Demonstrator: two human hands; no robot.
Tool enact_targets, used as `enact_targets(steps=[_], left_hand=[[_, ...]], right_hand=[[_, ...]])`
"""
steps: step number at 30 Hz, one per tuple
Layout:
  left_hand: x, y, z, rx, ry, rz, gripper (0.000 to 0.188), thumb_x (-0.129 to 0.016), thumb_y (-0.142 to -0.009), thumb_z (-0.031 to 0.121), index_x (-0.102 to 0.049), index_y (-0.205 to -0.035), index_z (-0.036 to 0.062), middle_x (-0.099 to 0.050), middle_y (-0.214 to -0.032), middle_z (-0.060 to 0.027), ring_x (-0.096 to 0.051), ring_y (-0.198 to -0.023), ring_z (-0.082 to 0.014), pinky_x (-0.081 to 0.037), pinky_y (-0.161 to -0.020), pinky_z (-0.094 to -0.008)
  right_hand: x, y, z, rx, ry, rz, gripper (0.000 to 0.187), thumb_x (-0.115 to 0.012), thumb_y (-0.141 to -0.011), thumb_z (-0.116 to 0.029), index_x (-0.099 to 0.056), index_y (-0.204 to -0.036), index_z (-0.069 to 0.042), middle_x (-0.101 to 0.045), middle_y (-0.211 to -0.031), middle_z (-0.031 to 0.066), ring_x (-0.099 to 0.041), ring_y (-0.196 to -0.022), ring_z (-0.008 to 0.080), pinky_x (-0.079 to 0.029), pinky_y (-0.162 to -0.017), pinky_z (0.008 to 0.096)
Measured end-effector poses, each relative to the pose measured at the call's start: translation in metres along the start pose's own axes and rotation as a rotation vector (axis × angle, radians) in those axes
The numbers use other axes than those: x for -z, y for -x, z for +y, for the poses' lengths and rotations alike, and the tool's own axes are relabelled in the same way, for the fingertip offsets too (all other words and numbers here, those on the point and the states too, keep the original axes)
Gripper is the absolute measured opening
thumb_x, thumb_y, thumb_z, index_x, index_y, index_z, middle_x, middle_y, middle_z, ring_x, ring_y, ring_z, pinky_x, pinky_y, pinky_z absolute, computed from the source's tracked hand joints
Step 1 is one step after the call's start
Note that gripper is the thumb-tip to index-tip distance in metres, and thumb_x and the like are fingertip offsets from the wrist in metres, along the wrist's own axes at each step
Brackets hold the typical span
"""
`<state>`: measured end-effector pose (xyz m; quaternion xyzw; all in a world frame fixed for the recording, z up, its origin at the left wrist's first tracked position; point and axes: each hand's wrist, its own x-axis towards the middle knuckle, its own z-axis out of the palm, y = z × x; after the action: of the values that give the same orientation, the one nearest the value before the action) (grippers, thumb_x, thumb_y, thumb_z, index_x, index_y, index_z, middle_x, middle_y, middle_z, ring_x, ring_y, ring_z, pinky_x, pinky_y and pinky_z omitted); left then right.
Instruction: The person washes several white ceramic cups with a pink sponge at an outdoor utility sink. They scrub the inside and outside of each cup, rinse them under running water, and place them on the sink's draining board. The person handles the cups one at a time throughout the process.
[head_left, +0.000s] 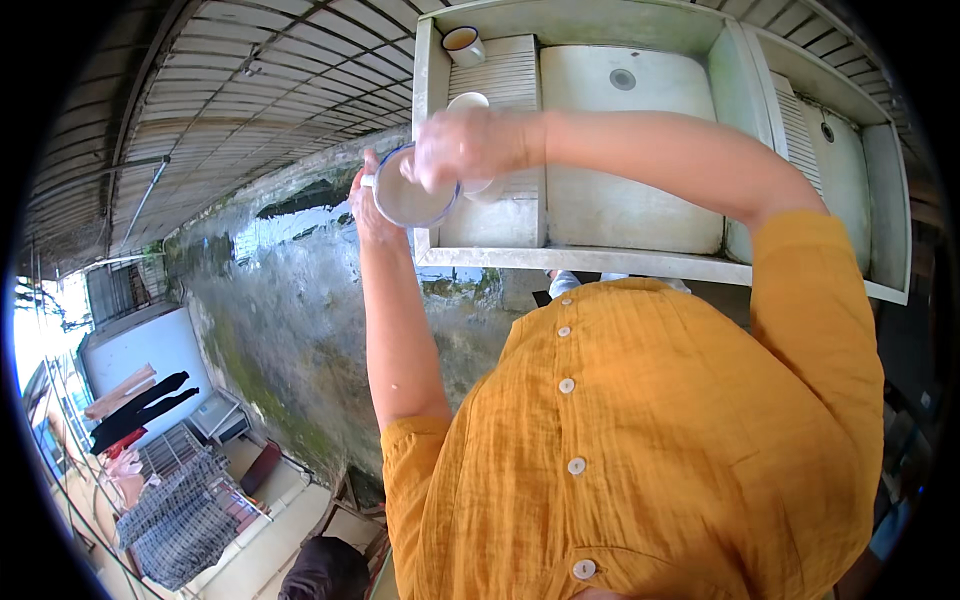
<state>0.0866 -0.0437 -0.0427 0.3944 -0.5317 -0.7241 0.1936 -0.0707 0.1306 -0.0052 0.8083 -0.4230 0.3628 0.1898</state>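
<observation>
Evidently the white mug point(412, 208) with the blue rim was held up by the near left corner of the stone sink point(630, 175), its mouth turned toward the camera. The left hand point(369, 205) had it at the handle side; that grip was closed on the mug, thumb and fingers close to the rim. The right hand point(470, 147) reached across from the right, its fingers at the mug's mouth and seemingly just inside. It was blurred, so how far its grip was spread, or whether it held anything, could not be told.

Just beyond the right hand, a white cup point(467, 101) showed on the ribbed board point(510, 75), partly hidden. Another pale, rounded thing point(487, 192) lay below that hand, too covered to name. At the far left corner stood a second mug point(471, 55), white outside and brownish inside, with a dark rim. A drain point(623, 79) sat in the larger basin. Left of the sink, the floor point(310, 320) looked wet and green in patches.
</observation>
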Motion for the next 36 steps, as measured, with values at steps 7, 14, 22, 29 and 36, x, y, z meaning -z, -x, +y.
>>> enact_targets(steps=[7,14,22,29,36], left_hand=[[-0.038,0.018,0.007,-0.204,0.101,0.042,0.045,-0.067,-0.086,0.034,-0.051,-0.105,-0.0037,-0.062,-0.090,-0.0102,-0.061,-0.075,-0.0175,-0.053,-0.064,-0.0315],[-0.046,0.017,0.005,-0.172,0.069,0.170,0.025,-0.063,-0.089,0.024,-0.059,-0.090,-0.0007,-0.062,-0.078,-0.0057,-0.059,-0.065,-0.0154,-0.051,-0.059,-0.0294],[-0.039,0.020,-0.004,-0.098,0.107,0.009,0.020,-0.068,-0.083,0.013,-0.060,-0.095,-0.0011,-0.064,-0.088,-0.0089,-0.063,-0.075,-0.0162,-0.051,-0.064,-0.0283],[-0.055,0.034,0.001,-0.106,0.096,0.060,0.019,-0.067,-0.086,0.015,-0.058,-0.085,-0.0011,-0.063,-0.080,-0.0083,-0.060,-0.070,-0.0140,-0.049,-0.059,-0.0273],[-0.068,0.048,0.028,-0.420,0.012,0.233,0.033,-0.067,-0.087,0.017,-0.052,-0.063,0.0011,-0.061,-0.060,-0.0070,-0.055,-0.053,-0.0108,-0.044,-0.050,-0.0248]], right_hand=[[-0.016,-0.032,-0.018,-0.617,-0.041,0.468,0.014,-0.055,-0.087,-0.024,-0.064,-0.085,-0.013,-0.063,-0.092,0.0027,-0.056,-0.089,0.0243,-0.045,-0.084,0.0366],[-0.003,-0.033,-0.004,-0.820,-0.079,0.544,0.012,-0.057,-0.086,-0.019,-0.063,-0.080,-0.012,-0.063,-0.083,0.0027,-0.055,-0.081,0.0268,-0.042,-0.077,0.0371],[-0.025,-0.008,-0.054,-0.343,0.425,-0.079,0.038,-0.053,-0.085,-0.016,-0.054,-0.117,0.006,-0.052,-0.117,0.0170,-0.052,-0.103,0.0261,-0.044,-0.088,0.0362],[-0.012,-0.014,-0.025,-0.226,0.481,-0.196,0.016,-0.052,-0.084,-0.016,-0.058,-0.090,-0.003,-0.054,-0.084,0.0097,-0.059,-0.083,0.0195,-0.054,-0.053,0.0281],[-0.031,0.000,-0.030,-0.884,0.041,-0.077,0.021,-0.052,-0.088,-0.027,-0.062,-0.098,-0.011,-0.062,-0.090,0.0086,-0.063,-0.079,0.0261,-0.051,-0.067,0.0365]])
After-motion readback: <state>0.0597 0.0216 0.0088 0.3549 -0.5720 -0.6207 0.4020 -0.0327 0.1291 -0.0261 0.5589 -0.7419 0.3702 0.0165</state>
